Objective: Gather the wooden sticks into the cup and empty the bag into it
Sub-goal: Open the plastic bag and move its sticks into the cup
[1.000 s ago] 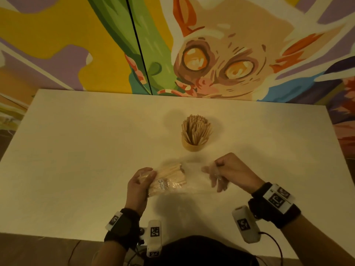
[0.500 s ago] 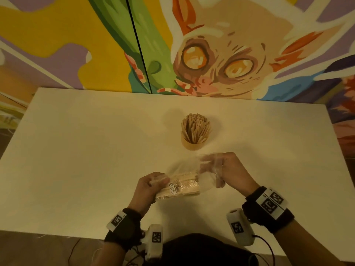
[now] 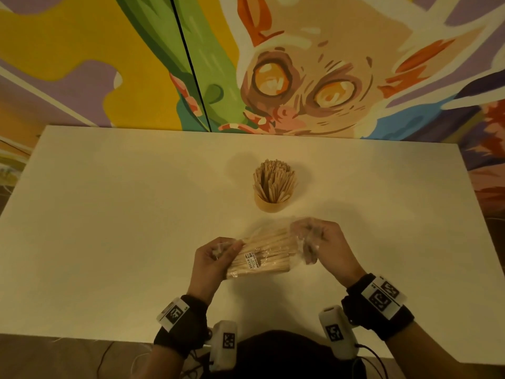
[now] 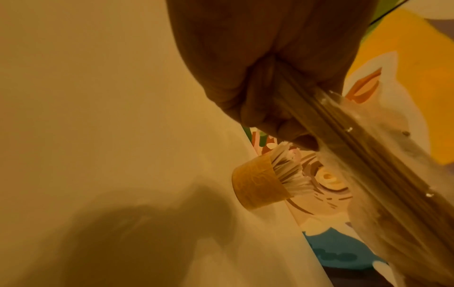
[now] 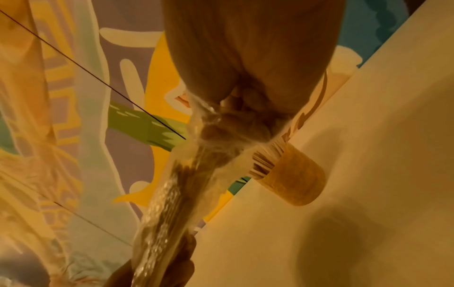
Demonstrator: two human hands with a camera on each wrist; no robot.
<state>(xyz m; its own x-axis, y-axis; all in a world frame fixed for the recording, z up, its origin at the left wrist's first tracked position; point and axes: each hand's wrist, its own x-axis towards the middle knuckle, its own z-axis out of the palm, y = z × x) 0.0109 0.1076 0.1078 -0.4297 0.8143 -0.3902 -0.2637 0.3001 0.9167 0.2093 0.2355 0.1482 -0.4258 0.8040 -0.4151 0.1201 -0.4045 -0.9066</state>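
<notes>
Clear plastic crinkles between my fists: my left hand [image 3: 211, 262] grips one end of the bag [image 3: 266, 253] of wooden sticks [image 3: 263, 259], and my right hand [image 3: 321, 246] clenches the loose plastic at the other, lifted above the near middle of the surface [image 3: 109, 228]. Beyond it, mid-surface, the cup [image 3: 270, 204] stands upright, crammed with more sticks.

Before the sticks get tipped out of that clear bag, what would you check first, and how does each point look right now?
1. Left hand grips the clear plastic bag of wooden sticks: ok.
2. Right hand pinches the bag's other end: ok.
3. Bag mouth open: cannot tell.
4. Small tan cup upright on the white table: ok.
5. Room in the cup: not ok, already crowded with sticks.
6. Bag over the cup: not ok, nearer the person.
</notes>
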